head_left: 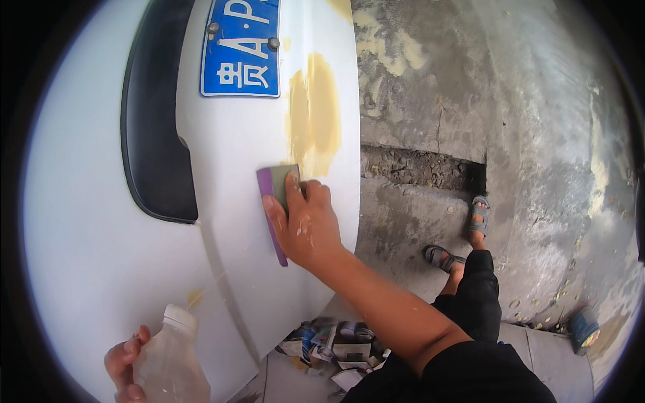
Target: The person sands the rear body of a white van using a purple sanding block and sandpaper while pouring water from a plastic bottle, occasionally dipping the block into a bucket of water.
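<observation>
My right hand [309, 225] is closed around a flat sanding block [265, 183] with a purple edge and a grey-green sheet over it. It presses the block against the white car body panel [235, 144], just below a patch of yellowish filler [316, 111]. At the lower left, my left hand [124, 363] grips a clear plastic bottle [173, 366] with a white cap, tilted toward the panel. A thin stream of liquid leaves the cap. A small yellowish smear [195, 297] shows beside the cap. Part of the left hand is hidden behind the bottle.
A blue licence plate [240, 50] and a black trim piece [151, 134] are on the car. Concrete ground with a rubble-filled trench [423, 168] lies to the right, near my sandalled feet [478, 218]. Loose scraps [349, 352] and a paint-stained can [584, 327] sit low.
</observation>
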Demonstrator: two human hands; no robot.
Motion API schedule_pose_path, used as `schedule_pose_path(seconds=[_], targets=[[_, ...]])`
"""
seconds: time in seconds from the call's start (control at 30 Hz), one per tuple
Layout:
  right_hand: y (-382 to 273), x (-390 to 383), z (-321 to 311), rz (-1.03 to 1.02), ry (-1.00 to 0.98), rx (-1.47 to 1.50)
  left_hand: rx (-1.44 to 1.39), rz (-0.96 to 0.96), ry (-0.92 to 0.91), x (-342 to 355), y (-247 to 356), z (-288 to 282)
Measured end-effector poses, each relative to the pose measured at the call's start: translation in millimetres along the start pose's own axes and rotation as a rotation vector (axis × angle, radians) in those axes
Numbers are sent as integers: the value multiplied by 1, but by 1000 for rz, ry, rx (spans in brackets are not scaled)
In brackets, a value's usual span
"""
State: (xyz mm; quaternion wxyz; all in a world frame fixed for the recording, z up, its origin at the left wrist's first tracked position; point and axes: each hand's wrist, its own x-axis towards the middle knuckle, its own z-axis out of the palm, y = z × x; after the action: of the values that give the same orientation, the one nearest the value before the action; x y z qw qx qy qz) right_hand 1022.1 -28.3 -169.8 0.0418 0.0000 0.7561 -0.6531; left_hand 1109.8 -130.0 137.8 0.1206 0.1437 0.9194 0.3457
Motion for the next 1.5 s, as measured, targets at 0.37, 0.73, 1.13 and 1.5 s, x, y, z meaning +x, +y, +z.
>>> schedule_pose_path(seconds=[0.37,0.73,1.13,1.5], targets=[[-7,29,-7,31,-51,-35,23,57,-27,5,-4,5],[4,-94,-5,10,-220,13,156,50,-27,9,-3,1],[54,-84,-30,31,-31,-178,4,-212,599,5,6,45],[43,-42,-30,-181,58,-348,47,-147,441,7,4,47]])
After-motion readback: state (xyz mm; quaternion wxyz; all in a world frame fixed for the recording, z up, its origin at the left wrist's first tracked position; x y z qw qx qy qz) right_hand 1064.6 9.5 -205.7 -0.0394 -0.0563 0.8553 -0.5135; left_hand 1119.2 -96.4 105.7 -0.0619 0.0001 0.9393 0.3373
